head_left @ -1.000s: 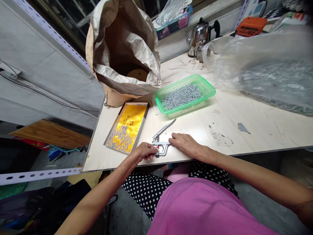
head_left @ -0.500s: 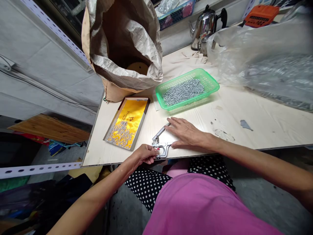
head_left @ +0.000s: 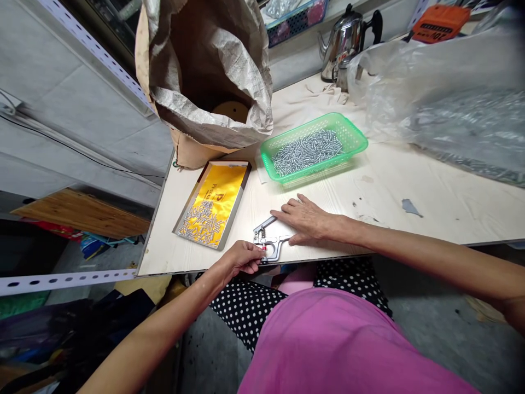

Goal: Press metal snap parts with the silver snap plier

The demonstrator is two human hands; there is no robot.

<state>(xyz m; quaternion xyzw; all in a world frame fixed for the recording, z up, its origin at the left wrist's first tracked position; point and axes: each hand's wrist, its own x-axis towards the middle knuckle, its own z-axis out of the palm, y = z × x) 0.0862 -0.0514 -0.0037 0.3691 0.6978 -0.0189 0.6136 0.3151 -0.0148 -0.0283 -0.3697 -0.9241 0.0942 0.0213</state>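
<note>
A small silver metal hand press with a long lever handle (head_left: 268,241) lies at the near edge of the pale wood-grain table (head_left: 430,186), directly in front of the person. The left hand (head_left: 241,257) sits at the tool's near-left end, fingers curled together and pinched at its head, where a small red part shows; whether something tiny is held between the fingertips is too small to tell. The right hand (head_left: 305,219) lies flat, palm down, fingers spread and straight, covering the lever handle so that only the handle's root and the tool's body show beside it.

To the left of the press, near the table's left edge, lies a shallow rectangular tray with a yellow lining (head_left: 213,202), holding a scatter of short silver metal pins (head_left: 200,221) at its near end. Beyond the right hand stands a green plastic mesh basket (head_left: 353,137) filled with similar pins. Behind the tray rises a large open brown woven sack (head_left: 205,71). A clear plastic bag of metal parts (head_left: 455,109) spreads across the table's far right, and a shiny steel kettle (head_left: 342,46) stands at the back.
</note>
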